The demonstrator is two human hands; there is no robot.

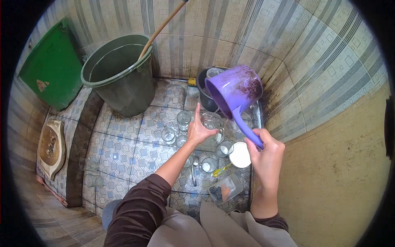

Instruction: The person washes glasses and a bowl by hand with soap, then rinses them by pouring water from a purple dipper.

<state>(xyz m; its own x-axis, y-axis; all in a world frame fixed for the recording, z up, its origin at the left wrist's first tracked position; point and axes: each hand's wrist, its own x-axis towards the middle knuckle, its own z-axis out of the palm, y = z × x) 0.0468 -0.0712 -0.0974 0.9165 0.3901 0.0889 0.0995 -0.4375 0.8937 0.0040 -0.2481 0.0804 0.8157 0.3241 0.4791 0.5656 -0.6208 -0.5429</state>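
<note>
A purple dipper [238,88] is tilted in the air, its mouth facing left and down; my right hand [265,150] is wrapped round its handle. My left hand [200,129] reaches over the glassware with thumb and fingers spread, and holds nothing. Just beyond it stands a glass jar [211,119], partly hidden by the hand. Around them on the wet tiles are several clear glasses, among them one at the left [168,135] and one nearer me [209,165]. A white round lid [240,155] lies to the right, beside a glass [225,148].
A big green bucket [123,88] with a wooden stick stands at the back left. Behind the glasses is a dark bucket [204,96]. Spoons [194,175] and a clear container [226,189] lie near me. A squat toilet [51,150] is at the left.
</note>
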